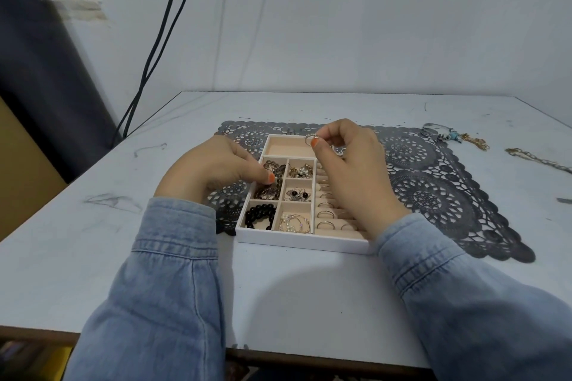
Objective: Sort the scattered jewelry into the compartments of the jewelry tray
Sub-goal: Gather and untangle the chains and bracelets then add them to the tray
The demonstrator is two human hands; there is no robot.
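Right hand (343,161) pinches a ring (310,138) above the tray's (297,241) far compartment. Left hand (213,170) grips the tray's left wall, thumb over the rim. Chains (473,142) lie well right of the tray; open surface (294,303) fronts it.

Dark lace mat (433,192) on table (294,288); black cables (161,40) behind.

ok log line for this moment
right hand: pinches ring over tray | left hand: thumb at tray's left rim | chain: loose, far right
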